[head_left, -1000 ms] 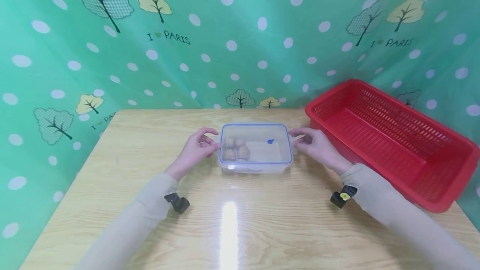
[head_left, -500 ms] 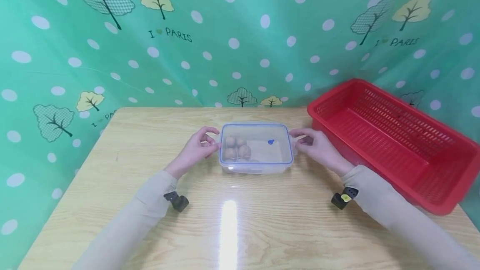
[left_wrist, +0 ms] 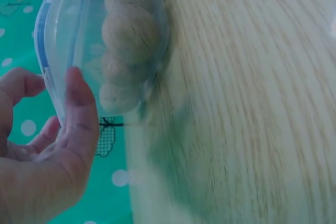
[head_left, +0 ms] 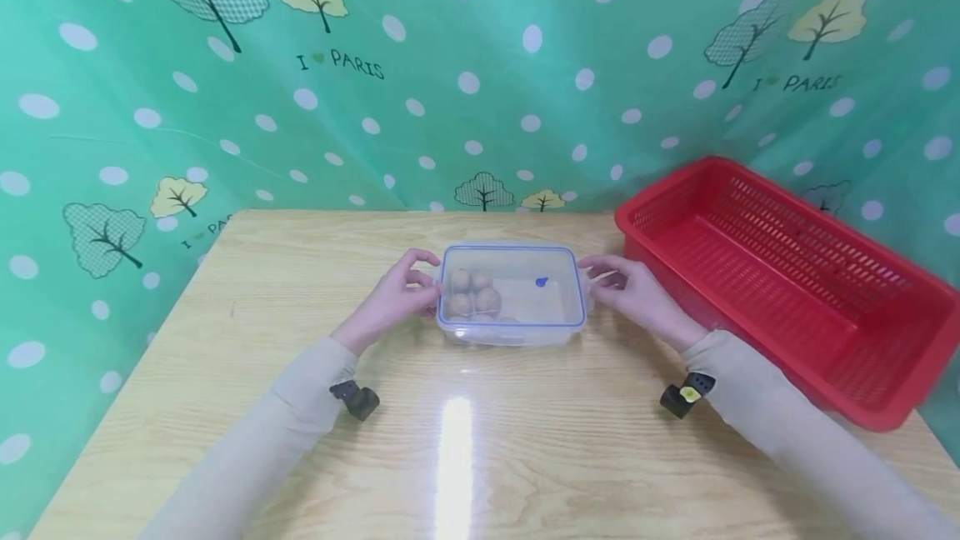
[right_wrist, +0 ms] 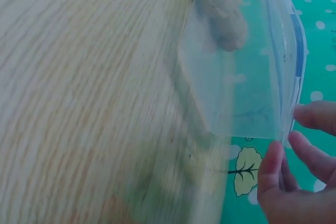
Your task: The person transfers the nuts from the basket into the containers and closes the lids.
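A clear plastic food container point(head_left: 528, 305) stands on the wooden table, its clear lid on top with a blue seal line and a small blue plug point(head_left: 542, 282). Inside, on the left, lie several round tan walnut-like balls point(left_wrist: 131, 34). My left hand point(head_left: 393, 298) is at the container's left end, thumb against the side and index finger at the lid's edge. At the opposite end my right hand point(head_left: 633, 290) pinches the clear side flap between thumb and fingers. The right wrist view shows the right fingertips point(right_wrist: 302, 114) along the lid's edge.
A red slotted plastic basket point(head_left: 780, 315) stands at an angle on the right, close by the right forearm. Behind the table point(head_left: 315, 248) hangs a green dotted cloth point(head_left: 420, 32). A bright light reflection lies on the tabletop in front of the container.
The left hand has shifted slightly, its thumb now closer against the container's end. The right hand keeps its place at the flap. The head view has tilted a little.
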Tool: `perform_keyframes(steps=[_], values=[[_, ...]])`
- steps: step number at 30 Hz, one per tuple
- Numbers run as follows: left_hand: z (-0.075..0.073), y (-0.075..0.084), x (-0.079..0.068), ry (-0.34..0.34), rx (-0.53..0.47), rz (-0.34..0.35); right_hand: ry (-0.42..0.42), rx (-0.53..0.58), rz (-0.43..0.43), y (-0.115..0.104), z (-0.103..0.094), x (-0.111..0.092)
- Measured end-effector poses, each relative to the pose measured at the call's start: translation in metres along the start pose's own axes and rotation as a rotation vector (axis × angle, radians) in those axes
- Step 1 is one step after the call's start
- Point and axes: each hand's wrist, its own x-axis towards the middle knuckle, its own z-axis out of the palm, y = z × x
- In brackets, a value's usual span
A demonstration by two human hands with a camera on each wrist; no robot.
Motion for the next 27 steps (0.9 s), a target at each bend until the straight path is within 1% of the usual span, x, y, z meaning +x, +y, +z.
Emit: perform_keyframes(steps=[6, 8, 12, 16, 21, 23, 25, 27], values=[[-0.001, -0.001, 0.003, -0.003, -0.023, -0.03, 0.064, -0.072, -0.023, -0.007, 0.001, 0.001], [-0.001, -0.002, 0.004, -0.006, -0.051, -0.038, 0.073, -0.108, -0.031, -0.011, 0.0, 0.002], [-0.002, -0.006, 0.004, -0.003, -0.107, -0.055, 0.036, -0.204, -0.025, -0.02, -0.003, 0.004], [-0.002, -0.006, 0.005, 0.01, -0.136, -0.072, -0.013, -0.319, 0.016, -0.03, -0.006, 0.006], [0.0, -0.005, 0.007, 0.036, -0.138, -0.08, -0.071, -0.318, 0.04, -0.038, -0.005, 0.011], [0.0, -0.004, 0.008, 0.047, -0.134, -0.085, -0.072, -0.312, 0.046, -0.038, -0.004, 0.014], [0.0, -0.003, 0.009, 0.054, -0.132, -0.093, -0.065, -0.333, 0.068, -0.039, -0.005, 0.015], [0.0, -0.001, 0.01, 0.059, -0.133, -0.108, -0.067, -0.319, 0.089, -0.04, -0.006, 0.017]])
